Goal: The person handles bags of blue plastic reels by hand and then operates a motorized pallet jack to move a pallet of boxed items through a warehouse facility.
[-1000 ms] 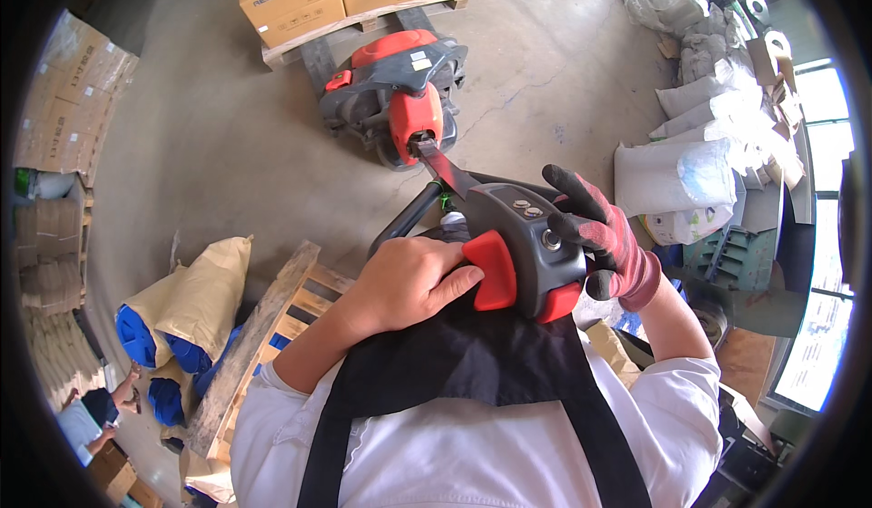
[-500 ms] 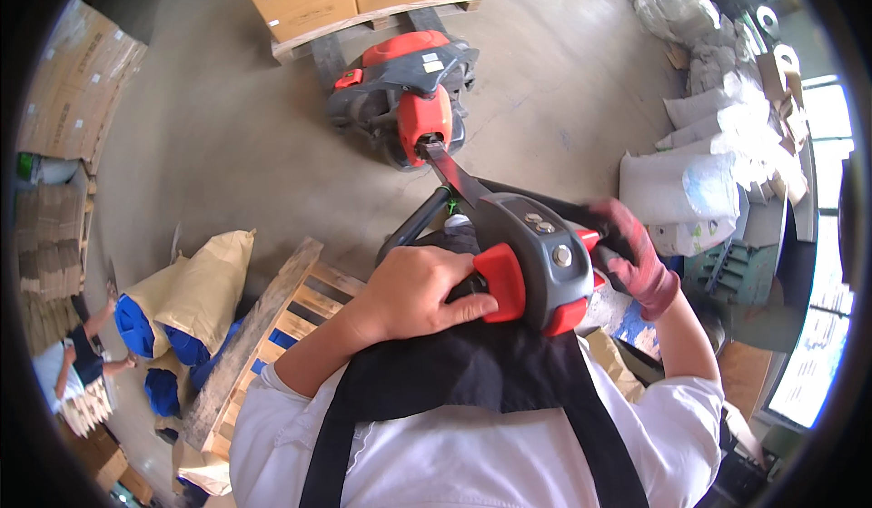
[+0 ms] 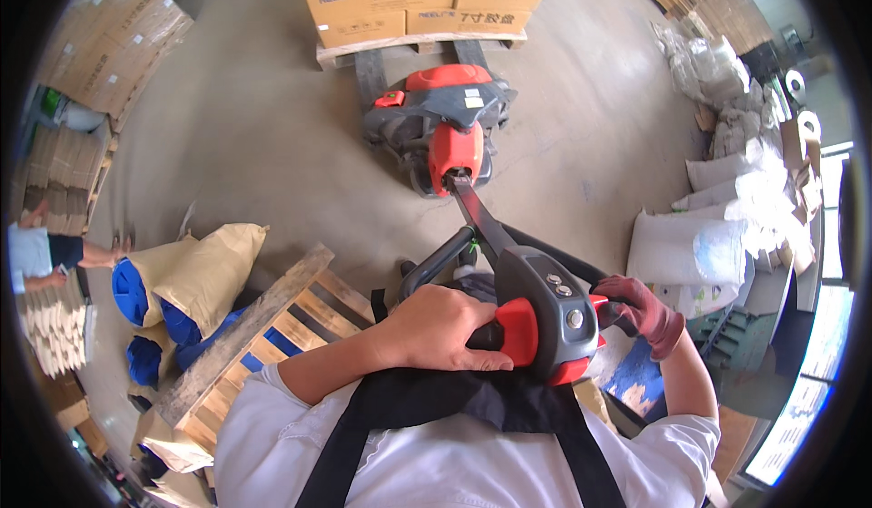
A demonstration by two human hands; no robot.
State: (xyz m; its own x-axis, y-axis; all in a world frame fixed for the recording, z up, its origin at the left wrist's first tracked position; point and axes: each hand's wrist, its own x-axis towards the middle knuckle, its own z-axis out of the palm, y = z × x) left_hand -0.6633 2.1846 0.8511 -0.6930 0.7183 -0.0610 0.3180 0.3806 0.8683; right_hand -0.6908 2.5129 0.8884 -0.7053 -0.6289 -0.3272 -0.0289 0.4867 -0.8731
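Observation:
A red and grey electric pallet truck [image 3: 454, 149] stands ahead of me, its tiller reaching back to my waist. My bare left hand [image 3: 447, 331] wraps round the left grip of the tiller handle [image 3: 548, 301], thumb beside the red paddle. On the opposite grip, my right hand [image 3: 643, 315] is closed in a red work glove. The truck's forks run under a wooden pallet [image 3: 427, 47] stacked with brown cartons [image 3: 391, 0]; the far part of that load is cut off by the picture's top edge.
To the left lie an empty wooden pallet [image 3: 304, 304] and paper sacks [image 3: 213, 267] with blue contents. Behind them a person [image 3: 56, 252] is beside flattened cardboard [image 3: 59, 158]. White sacks [image 3: 686, 245] line the right side. Wrapped cartons [image 3: 109, 45] stand at far left.
The truck and its loaded pallet have shifted right and slightly down in view, and surroundings have turned with them. Both hands keep their hold on the tiller handle, now slightly lower.

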